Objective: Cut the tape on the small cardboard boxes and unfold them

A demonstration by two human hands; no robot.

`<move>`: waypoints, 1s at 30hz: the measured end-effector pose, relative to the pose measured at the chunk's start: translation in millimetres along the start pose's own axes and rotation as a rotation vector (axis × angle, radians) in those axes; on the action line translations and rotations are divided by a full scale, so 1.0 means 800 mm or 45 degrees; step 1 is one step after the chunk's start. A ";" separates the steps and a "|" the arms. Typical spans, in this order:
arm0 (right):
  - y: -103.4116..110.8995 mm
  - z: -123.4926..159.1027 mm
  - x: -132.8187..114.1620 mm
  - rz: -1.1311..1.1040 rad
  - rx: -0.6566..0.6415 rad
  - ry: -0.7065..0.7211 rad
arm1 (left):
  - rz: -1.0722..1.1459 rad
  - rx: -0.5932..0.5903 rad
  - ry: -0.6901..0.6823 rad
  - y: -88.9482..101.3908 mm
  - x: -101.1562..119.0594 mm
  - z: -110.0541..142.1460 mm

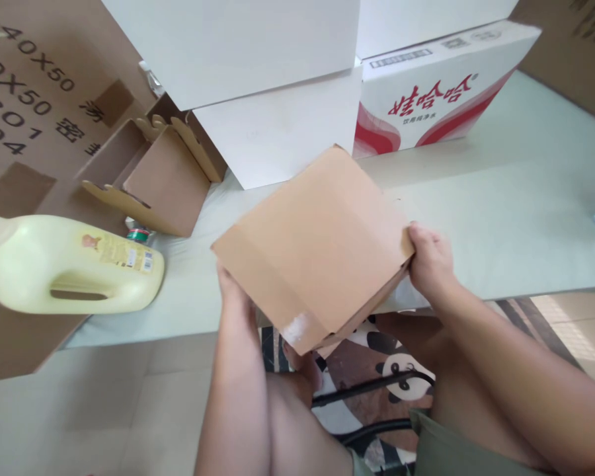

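Note:
Between my two hands is a brown cardboard box (317, 238), tilted, with one broad flat side facing up toward me. My left hand (234, 287) grips its left edge; most of those fingers are hidden beneath and behind the cardboard. At the right corner, my right hand (430, 256) is closed on the edge with the thumb near the top face. A pale worn patch shows at the box's near corner. The box is over the front edge of the pale green covered surface (500, 218), above my knees.
A pale yellow jug (129, 284) lies at the left, beside an open brown carton (163, 178). White boxes (277, 132) stand behind, with a red-and-white printed carton (436, 99) at right. Large printed cardboard (24, 145) leans at far left. Below is a panda-patterned mat (401, 377).

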State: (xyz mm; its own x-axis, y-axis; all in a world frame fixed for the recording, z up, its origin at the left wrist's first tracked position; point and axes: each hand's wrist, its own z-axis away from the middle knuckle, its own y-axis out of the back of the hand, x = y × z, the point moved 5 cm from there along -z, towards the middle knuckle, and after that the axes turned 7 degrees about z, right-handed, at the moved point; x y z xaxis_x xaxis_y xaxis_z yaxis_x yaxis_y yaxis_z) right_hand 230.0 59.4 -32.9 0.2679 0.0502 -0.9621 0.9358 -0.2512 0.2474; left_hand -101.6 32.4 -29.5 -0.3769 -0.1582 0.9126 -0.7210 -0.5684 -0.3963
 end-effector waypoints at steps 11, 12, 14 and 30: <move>-0.003 -0.006 0.009 0.279 0.027 0.141 | 0.185 -0.098 0.194 -0.014 -0.004 -0.005; -0.003 -0.008 0.016 0.166 0.005 0.049 | 0.194 -0.090 0.178 -0.014 -0.003 -0.007; -0.011 -0.011 0.031 -0.111 -0.116 -0.185 | 0.205 -0.084 0.172 -0.013 0.000 -0.009; -0.033 -0.008 0.036 -0.514 -0.156 -0.355 | 0.243 0.071 0.126 0.006 -0.003 -0.013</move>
State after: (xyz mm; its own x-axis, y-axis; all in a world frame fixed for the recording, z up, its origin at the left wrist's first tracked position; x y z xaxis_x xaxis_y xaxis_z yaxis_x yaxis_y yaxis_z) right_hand 214.7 73.8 -66.2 -0.1771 -0.1444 -0.9735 0.9765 -0.1492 -0.1555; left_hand -110.1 38.6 -34.2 -0.5605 -0.1885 0.8064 -0.5991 -0.5800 -0.5520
